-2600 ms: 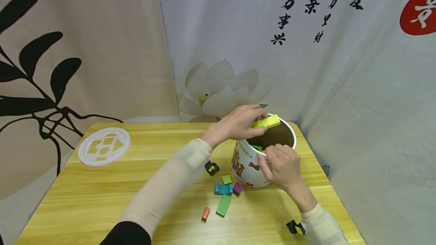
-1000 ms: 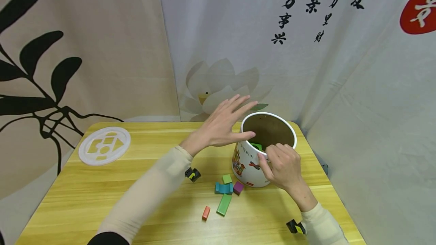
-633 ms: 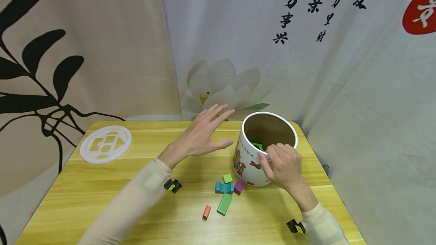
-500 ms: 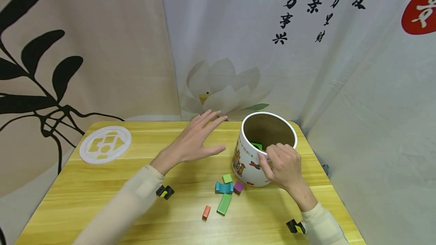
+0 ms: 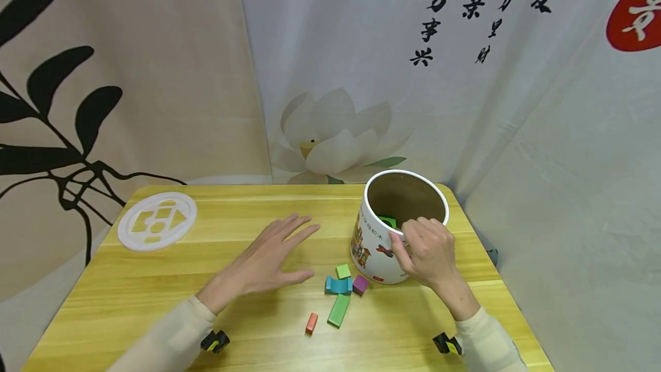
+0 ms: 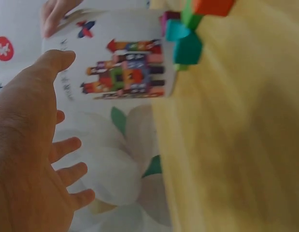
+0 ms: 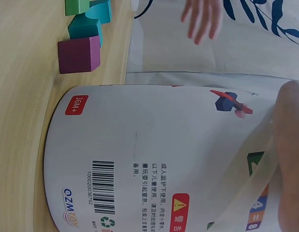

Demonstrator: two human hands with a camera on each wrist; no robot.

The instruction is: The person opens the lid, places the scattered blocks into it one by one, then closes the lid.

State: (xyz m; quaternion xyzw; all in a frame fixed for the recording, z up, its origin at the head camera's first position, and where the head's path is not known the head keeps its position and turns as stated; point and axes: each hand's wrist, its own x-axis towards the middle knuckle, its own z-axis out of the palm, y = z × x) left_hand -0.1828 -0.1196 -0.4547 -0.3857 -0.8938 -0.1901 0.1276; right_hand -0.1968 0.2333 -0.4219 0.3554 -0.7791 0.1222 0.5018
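Observation:
My right hand [image 5: 428, 251] grips the near rim of a white toy-block bucket [image 5: 379, 251], thumb outside. A green block [image 5: 388, 221] shows inside it; the rest of the contents is hidden. Left of the bucket, my left hand [image 5: 260, 263] hovers over the table with fingers spread and nothing in them. Between the hands lie a light green block [image 5: 343, 271], a blue arched block [image 5: 338, 286], a purple cube [image 5: 360, 285], a long green block [image 5: 338, 310] and a small red block [image 5: 311, 324]. The left wrist view shows the bucket's castle picture [image 6: 130, 70] beyond my thumb.
A round white lid [image 5: 157, 221] with shape cutouts lies at the table's back left. The wooden table [image 5: 129, 297] ends at a printed cloth backdrop [image 5: 330, 73]. The bucket stands close to the table's right edge.
The yellow block my left hand held over the bucket is out of sight. That hand has opened and moved left and toward me. My right hand keeps its hold on the rim.

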